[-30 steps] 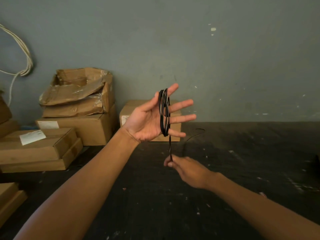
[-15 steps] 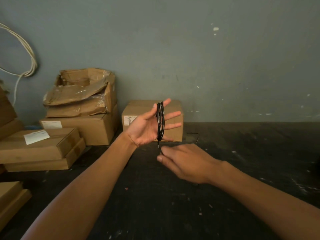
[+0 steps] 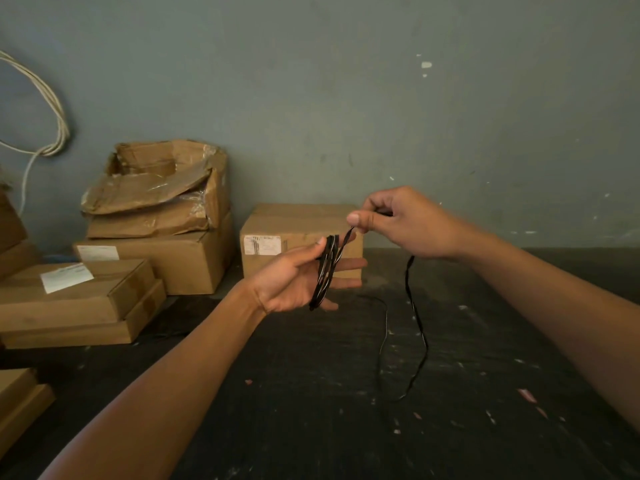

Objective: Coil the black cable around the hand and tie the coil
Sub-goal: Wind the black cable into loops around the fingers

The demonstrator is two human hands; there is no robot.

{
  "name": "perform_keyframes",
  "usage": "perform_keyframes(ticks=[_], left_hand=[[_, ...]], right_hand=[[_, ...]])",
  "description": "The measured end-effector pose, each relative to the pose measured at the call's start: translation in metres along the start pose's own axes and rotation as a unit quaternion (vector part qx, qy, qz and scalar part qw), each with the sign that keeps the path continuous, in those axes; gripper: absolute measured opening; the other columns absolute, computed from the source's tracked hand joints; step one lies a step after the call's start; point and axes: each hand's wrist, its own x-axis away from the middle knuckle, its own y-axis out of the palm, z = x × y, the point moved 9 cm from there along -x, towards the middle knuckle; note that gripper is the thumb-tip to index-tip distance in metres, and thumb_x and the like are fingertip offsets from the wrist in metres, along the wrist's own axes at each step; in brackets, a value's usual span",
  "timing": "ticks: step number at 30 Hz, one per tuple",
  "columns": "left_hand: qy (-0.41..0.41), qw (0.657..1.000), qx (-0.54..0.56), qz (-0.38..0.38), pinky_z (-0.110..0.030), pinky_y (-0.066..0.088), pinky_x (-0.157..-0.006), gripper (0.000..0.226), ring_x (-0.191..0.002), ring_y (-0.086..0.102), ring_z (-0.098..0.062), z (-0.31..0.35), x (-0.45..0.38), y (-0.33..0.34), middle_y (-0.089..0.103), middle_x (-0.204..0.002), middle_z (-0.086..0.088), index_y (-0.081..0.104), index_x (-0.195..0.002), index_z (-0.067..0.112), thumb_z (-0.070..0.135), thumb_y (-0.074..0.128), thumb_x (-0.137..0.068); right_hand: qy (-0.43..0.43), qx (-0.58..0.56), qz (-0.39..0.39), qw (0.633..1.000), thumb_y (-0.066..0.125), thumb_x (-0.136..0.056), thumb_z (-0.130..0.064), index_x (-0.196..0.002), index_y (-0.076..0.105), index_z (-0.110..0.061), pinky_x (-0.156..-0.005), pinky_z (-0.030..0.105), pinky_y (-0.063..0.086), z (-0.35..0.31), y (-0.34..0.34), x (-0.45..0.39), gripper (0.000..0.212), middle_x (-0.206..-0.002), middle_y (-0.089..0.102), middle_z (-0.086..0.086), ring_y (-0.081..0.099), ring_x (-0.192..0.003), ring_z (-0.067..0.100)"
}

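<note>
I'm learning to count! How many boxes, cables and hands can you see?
Cardboard boxes: 8, some cut off at the left edge
Cables: 2, black cable and white cable
Hands: 2, left hand and right hand
Total: 12

Black cable [image 3: 325, 268] coiled around straight fingers (tail hanging slack).

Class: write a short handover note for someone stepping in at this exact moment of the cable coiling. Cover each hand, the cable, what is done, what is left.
Left hand: fingers straight, several turns of the black cable round them.
Right hand: raised above the left fingertips, pinching the cable's running part.
Loose tail: hangs from the right hand and loops over the dark floor.
Done: several turns.
Left: wind the tail, tie the coil.
</note>
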Motion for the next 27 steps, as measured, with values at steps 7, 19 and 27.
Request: perform_keyframes(ticks=[7, 19, 27], left_hand=[[-0.031, 0.997, 0.009, -0.066, -0.074, 0.016, -0.109, 0.049, -0.135, 0.044, -0.038, -0.009, 0.007, 0.021, 0.047, -0.149, -0.014, 0.047, -0.141, 0.037, 0.045, 0.047, -0.093], [-0.002, 0.970, 0.077, -0.230, -0.069, 0.020, -0.104, 0.051, -0.140, 0.033, -0.043, 0.002, 0.019, 0.068, 0.040, -0.152, -0.015, 0.034, -0.148, 0.034, 0.043, 0.043, -0.099], [0.056, 0.960, 0.141, -0.234, -0.074, 0.019, -0.101, 0.048, -0.138, 0.035, -0.047, 0.014, 0.020, 0.070, 0.042, -0.151, -0.016, 0.038, -0.147, 0.033, 0.042, 0.040, -0.100]], right_hand=[[-0.015, 0.062, 0.024, 0.998, 0.063, -0.090, -0.039, -0.071, 0.062, -0.032, -0.059, 0.025, 0.040, 0.008, -0.012, -0.014, 0.021, -0.070, 0.063, -0.013, 0.054, -0.060, -0.004], [0.027, -0.186, -0.011, 0.982, 0.058, -0.083, -0.045, -0.076, 0.061, -0.017, -0.047, 0.023, 0.032, 0.053, 0.024, -0.001, 0.029, -0.058, 0.046, -0.002, 0.037, -0.048, 0.007], [0.056, -0.247, 0.007, 0.967, 0.043, -0.103, -0.017, -0.110, 0.060, -0.004, -0.055, 0.043, 0.051, 0.085, 0.097, 0.034, 0.022, -0.094, 0.064, 0.020, 0.059, -0.068, 0.034]])
